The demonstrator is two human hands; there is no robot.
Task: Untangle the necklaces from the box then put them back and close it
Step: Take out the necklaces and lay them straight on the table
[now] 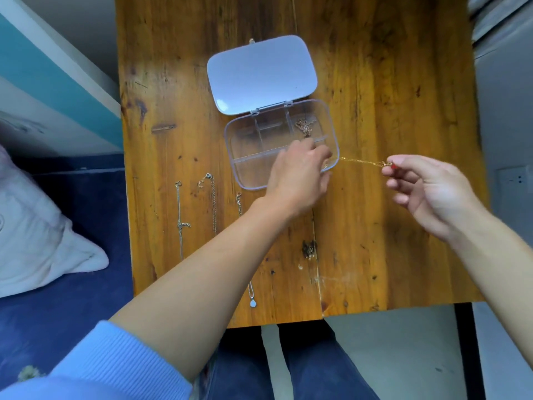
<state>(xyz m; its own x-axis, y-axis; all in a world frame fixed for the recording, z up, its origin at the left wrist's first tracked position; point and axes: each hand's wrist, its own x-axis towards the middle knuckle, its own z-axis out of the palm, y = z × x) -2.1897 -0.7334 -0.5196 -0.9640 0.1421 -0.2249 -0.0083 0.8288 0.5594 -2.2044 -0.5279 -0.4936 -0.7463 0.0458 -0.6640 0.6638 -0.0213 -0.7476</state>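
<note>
— Well, nearest, three necklaces (213, 203) lie straight on the table (375, 241). And the gold chain (362, 161)?

— Light, limp, snag-prone. Right hand (427, 189) pinches its clasp end; left hand (300, 171) pinches it over the open box (259, 157)'s right side. Farther in, another tangle (304, 127) waits.

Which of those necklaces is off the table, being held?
The gold necklace, stretched in the air between the left hand and right hand. The silver ones lie flat on the table.
</note>
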